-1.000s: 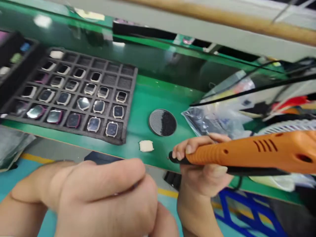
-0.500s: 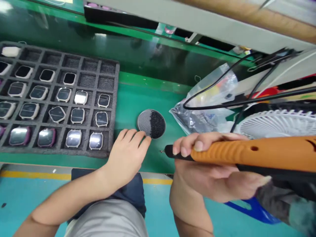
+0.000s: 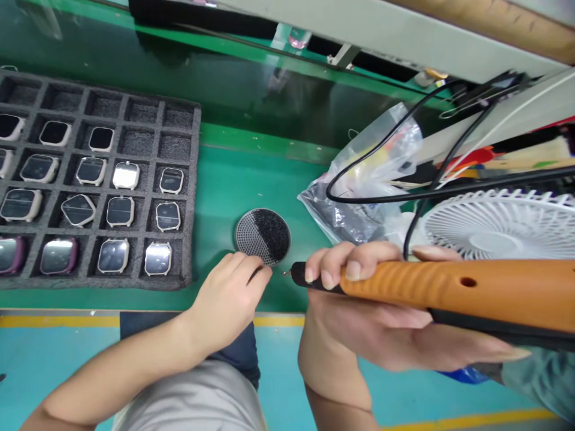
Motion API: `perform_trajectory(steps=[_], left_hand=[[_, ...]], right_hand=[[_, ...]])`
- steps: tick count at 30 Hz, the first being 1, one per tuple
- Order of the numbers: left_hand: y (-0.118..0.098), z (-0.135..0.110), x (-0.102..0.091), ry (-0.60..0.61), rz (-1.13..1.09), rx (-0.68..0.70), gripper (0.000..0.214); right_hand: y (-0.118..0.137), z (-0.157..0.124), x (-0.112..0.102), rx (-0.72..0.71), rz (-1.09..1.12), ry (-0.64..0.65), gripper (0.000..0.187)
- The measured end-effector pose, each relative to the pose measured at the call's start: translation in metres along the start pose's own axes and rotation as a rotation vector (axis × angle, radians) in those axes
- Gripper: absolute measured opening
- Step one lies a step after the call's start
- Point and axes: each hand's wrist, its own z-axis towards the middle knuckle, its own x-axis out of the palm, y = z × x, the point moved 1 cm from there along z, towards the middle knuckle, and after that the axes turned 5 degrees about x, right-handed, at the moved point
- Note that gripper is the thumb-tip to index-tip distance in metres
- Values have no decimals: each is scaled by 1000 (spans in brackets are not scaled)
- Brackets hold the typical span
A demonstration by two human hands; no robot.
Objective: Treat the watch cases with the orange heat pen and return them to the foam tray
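Note:
My right hand is closed round an orange electric screwdriver held level, its black tip pointing left. My left hand rests on the green bench top just left of that tip. Its fingers are curled and pinched together on something small that I cannot make out. Just beyond its fingertips lies a round screw dish, half covered with dark screws.
A grey foam tray at the left holds several watch cases in its cells. At the right stand a white fan, a clear plastic bag and black cables. The bench's front edge runs under my wrists.
My left hand came down from in front of the camera to the bench and now covers the spot where a small white piece lay. Its fingers have curled in. The view swung left and down.

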Motion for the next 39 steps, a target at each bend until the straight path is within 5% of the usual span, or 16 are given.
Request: perform_trajectory(steps=[8, 12, 17, 27, 39], left_hand=[[-2, -34, -15, 0, -12, -112, 17], [-6, -42, -12, -29, -18, -106, 21], [-4, -48, -8, -5, -85, -92, 27], [-9, -38, -6, -8, -82, -152, 25], [-8, -43, -7, -4, -131, -143, 34]], right_hand=[[16, -11, 37, 76, 224, -237, 39], [10, -11, 38, 103, 296, -250, 40], [-3, -10, 40, 3, 371, -294, 75], [-6, -21, 44, 89, 276, -304, 53], [-5, -19, 49, 71, 253, -320, 60]])
